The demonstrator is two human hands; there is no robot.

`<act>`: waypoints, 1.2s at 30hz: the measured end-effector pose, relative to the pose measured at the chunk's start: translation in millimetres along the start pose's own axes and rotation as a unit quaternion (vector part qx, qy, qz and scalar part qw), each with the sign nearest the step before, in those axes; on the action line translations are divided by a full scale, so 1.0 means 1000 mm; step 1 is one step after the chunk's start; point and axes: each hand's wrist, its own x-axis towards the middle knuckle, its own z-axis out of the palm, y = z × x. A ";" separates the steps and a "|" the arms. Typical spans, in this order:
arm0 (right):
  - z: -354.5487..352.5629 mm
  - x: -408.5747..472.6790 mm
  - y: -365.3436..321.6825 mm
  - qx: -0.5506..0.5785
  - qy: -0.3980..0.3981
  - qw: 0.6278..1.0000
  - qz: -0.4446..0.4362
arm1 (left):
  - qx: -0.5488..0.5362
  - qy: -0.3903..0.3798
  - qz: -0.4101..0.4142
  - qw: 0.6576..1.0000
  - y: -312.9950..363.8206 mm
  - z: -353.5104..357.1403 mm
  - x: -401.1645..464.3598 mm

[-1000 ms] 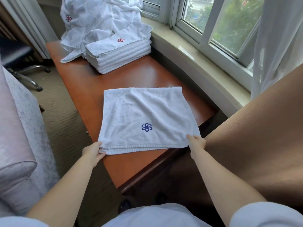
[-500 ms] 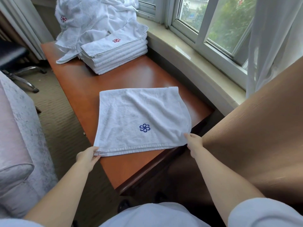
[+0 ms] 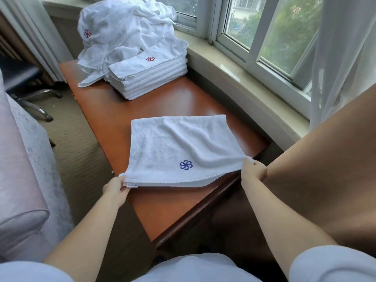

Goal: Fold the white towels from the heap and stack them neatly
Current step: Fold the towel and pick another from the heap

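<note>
1. We pinch the folded towel [image 3: 179, 147] at its near corners, left hand [image 3: 116, 189] and right hand [image 3: 252, 172], lifting that edge off the counter [image 3: 162, 210].
2. Next: carry it forward to meet the far edge, then add it to the stack [image 3: 146, 78] beyond our hands.

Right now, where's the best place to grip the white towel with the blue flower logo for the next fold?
The white towel with the blue flower logo: grip the two near corners from the table's near edge, as left hand and right hand do; its hem lies nearest, already lifted.
</note>
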 end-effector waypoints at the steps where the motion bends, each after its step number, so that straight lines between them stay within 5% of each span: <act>1: 0.001 -0.003 -0.014 0.034 0.012 0.999 -0.002 | -0.046 -0.032 0.003 0.998 0.014 0.003 -0.002; 11: 0.018 -0.063 -0.159 0.348 0.040 0.936 -0.017 | -0.340 -0.229 0.056 0.910 0.158 0.068 -0.077; 15: 0.010 -0.077 -0.193 0.458 0.065 0.886 -0.017 | -0.356 -0.289 0.065 0.887 0.199 0.067 -0.085; 26: 0.053 -0.059 -0.190 0.365 0.080 0.924 0.080 | -0.241 -0.154 -0.056 0.956 0.208 0.110 -0.039; 30: 0.075 -0.031 -0.213 0.352 0.035 0.931 0.086 | -0.272 -0.163 -0.027 0.948 0.221 0.145 -0.031; 36: 0.099 -0.027 -0.315 0.414 -0.002 0.910 -0.015 | -0.343 -0.289 0.114 0.886 0.286 0.195 -0.052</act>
